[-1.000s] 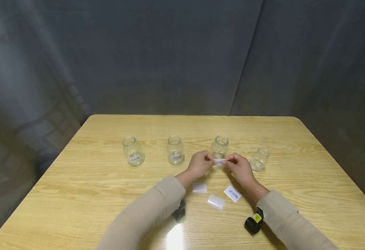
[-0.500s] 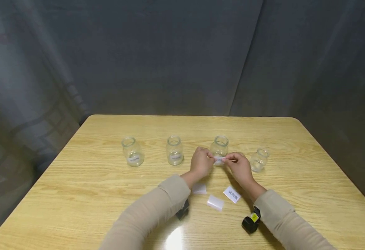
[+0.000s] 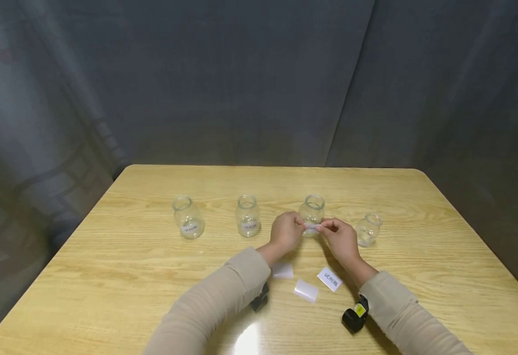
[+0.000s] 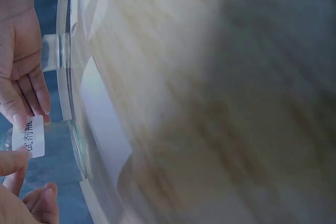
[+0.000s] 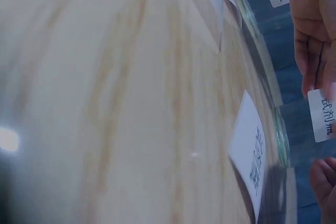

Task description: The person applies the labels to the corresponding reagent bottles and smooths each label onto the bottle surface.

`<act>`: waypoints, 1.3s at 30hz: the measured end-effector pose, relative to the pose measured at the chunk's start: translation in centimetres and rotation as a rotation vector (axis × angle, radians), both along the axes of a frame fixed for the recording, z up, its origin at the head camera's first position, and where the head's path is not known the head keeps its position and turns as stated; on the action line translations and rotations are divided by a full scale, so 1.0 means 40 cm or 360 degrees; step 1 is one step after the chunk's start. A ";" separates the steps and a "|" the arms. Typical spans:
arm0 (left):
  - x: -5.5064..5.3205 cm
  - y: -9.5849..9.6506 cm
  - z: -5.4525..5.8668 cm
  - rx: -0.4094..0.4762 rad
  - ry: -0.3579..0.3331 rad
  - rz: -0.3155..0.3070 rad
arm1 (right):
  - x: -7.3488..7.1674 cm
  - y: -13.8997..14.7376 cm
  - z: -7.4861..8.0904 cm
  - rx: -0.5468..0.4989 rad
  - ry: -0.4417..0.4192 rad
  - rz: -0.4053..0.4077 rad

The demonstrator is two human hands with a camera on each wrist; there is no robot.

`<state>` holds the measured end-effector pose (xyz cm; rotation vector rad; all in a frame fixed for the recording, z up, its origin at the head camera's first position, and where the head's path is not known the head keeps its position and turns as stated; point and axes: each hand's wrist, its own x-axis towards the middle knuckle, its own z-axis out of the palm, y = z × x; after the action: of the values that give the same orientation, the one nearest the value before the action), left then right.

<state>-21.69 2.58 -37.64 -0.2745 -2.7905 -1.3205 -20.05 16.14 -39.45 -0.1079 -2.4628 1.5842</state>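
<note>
My left hand (image 3: 286, 231) and right hand (image 3: 340, 239) pinch opposite ends of a small white label (image 3: 312, 227) with dark handwritten characters. They hold it across the lower front of a clear glass jar (image 3: 312, 211), third from the left. In the left wrist view the label (image 4: 33, 137) overlaps the glass; I cannot tell whether it is stuck on. Thumbs and fingertips cover its ends. Two more jars, one at the far left (image 3: 189, 214) and one beside it (image 3: 247, 214), carry similar labels. A smaller jar (image 3: 368, 229) stands right of my right hand, with no label visible.
On the wooden table (image 3: 108, 276), nearer me, lie a written label card (image 3: 329, 279) and two pale slips, a curled one (image 3: 306, 291) and one partly behind my left wrist (image 3: 283, 270). A black wrist device (image 3: 354, 318) hangs under my right sleeve. Grey curtain (image 3: 241, 84) stands behind.
Both hands stay at the third jar, with the label turned more flat towards its front. My left hand and forearm have shifted slightly right. The other jars and slips stay put.
</note>
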 end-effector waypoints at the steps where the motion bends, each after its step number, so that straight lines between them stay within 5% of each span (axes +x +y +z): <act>1: 0.000 -0.001 0.000 0.0009 0.0000 -0.0010 | 0.000 0.000 -0.001 0.0019 0.0006 -0.0008; 16: -0.014 -0.024 0.001 0.0138 -0.0052 -0.0124 | -0.007 0.015 0.010 0.0110 0.0059 0.0179; 23: -0.019 -0.030 0.006 0.0066 0.0007 -0.0123 | -0.016 0.034 0.011 0.0253 0.0101 0.0330; 33: -0.028 -0.048 -0.002 0.0115 -0.0065 -0.0264 | -0.037 0.057 0.001 0.0145 0.0090 0.0518; 39: -0.033 -0.052 -0.005 0.0128 -0.0024 -0.0320 | -0.039 0.059 -0.002 0.0304 0.0121 0.0514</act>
<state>-23.02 0.52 -37.85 -0.5562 -2.7742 -1.4763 -21.60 18.48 -39.51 0.3906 -2.6564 1.4194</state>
